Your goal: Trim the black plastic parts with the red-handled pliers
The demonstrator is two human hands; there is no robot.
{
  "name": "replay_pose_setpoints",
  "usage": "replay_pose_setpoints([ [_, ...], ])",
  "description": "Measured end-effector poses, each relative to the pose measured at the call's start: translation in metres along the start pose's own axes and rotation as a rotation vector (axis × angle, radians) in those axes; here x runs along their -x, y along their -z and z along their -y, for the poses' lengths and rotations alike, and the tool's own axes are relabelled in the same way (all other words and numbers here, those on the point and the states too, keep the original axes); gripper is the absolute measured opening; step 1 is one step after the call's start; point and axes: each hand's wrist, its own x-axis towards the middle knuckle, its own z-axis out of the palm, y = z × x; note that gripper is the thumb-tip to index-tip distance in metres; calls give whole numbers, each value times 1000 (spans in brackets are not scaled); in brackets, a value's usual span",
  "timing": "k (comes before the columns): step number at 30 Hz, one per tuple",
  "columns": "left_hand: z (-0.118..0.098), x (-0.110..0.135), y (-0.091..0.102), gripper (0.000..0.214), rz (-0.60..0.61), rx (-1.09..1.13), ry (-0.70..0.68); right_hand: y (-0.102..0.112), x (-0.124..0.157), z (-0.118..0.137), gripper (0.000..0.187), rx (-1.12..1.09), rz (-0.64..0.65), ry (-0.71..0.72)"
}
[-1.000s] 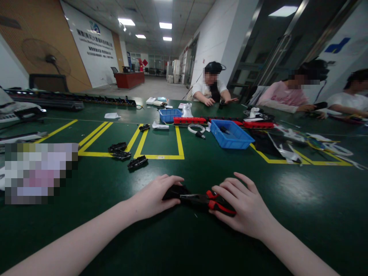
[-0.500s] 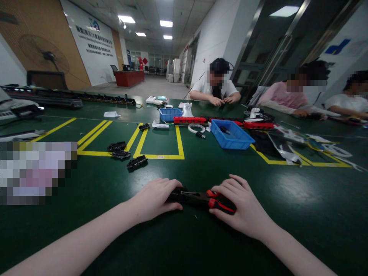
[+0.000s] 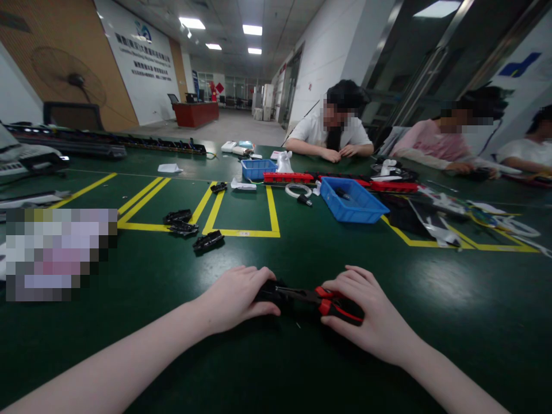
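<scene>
My left hand (image 3: 241, 299) is closed on a black plastic part (image 3: 269, 292), pressing it near the green tabletop; the fingers hide much of it. Red-and-black long-nose pliers (image 3: 324, 300) are in my right hand (image 3: 366, 307), fingers and thumb around the two handles. The jaws point left and reach the black part's right end; whether they pinch anything there is too dark to make out. A tiny pale sliver (image 3: 298, 325) lies on the table just below the pliers.
Several similar black parts (image 3: 209, 241) lie beyond my left hand by yellow tape lines. A blue bin (image 3: 353, 201) holding a dark piece stands ahead to the right, near red strips (image 3: 288, 177) and a smaller blue bin (image 3: 259, 169). Other people (image 3: 336, 132) sit across the table.
The view has shifted a little, so most things sit slightly further right. Both hands keep their holds on the black part and the pliers. The person across has lowered their head a bit.
</scene>
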Motion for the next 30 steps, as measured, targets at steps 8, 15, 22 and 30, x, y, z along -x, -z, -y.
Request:
replay_pose_setpoints([
  [8, 1, -1, -3, 48, -6, -34, 9, 3, 0, 2, 31, 34, 14, 5],
  [15, -1, -2, -3, 51, -6, -84, 8, -1, 0, 3, 32, 39, -12, 18],
  [22, -1, -3, -3, 51, -5, -126, -16, -3, -1, 6, 32, 3, 10, 15],
  [30, -1, -3, -2, 49, -10, -133, -40, -3, 0, 5, 32, -8, 14, 18],
])
